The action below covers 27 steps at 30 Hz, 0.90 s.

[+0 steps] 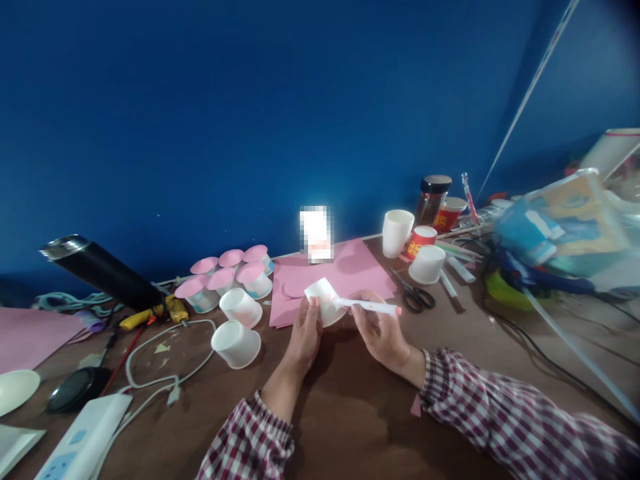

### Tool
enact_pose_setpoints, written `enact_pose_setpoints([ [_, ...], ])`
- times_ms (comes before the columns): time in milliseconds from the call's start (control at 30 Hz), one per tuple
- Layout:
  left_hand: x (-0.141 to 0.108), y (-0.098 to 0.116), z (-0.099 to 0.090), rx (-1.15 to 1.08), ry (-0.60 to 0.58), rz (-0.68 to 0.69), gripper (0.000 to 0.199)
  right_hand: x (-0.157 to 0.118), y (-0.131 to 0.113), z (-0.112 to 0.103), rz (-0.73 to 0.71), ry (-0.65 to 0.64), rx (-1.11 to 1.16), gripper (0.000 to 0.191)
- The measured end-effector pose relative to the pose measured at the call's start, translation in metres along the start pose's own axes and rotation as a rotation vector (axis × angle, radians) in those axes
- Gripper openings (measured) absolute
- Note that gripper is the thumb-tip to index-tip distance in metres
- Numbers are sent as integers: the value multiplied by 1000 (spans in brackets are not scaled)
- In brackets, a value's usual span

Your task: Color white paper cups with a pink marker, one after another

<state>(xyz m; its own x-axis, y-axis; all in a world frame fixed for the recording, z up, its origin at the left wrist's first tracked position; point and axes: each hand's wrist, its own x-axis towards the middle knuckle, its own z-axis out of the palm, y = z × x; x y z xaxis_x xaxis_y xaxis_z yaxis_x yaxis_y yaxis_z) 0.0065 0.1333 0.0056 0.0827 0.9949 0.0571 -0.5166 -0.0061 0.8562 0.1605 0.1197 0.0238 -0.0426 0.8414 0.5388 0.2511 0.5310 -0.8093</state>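
Smooth tapered white cup in half-curled left hand, slim white marker in pinched right hand

My left hand holds a tilted white cup above the brown worktop, and my right hand holds a white pen, its tip at the cup's side. Just beyond lie sheets of pink paper. To my left, two white cups stand upside down beside a cluster of pink-topped cups; farther left, a black flask leans over. To my right, scissors lie near another upturned cup, with a red cup behind it.
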Motion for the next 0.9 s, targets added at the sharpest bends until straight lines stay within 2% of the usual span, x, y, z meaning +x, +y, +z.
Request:
enact_pose_setpoints([
  [900,-1,0,-2,59,28,-20,32,4,-7,-1,-33,26,-53,15],
])
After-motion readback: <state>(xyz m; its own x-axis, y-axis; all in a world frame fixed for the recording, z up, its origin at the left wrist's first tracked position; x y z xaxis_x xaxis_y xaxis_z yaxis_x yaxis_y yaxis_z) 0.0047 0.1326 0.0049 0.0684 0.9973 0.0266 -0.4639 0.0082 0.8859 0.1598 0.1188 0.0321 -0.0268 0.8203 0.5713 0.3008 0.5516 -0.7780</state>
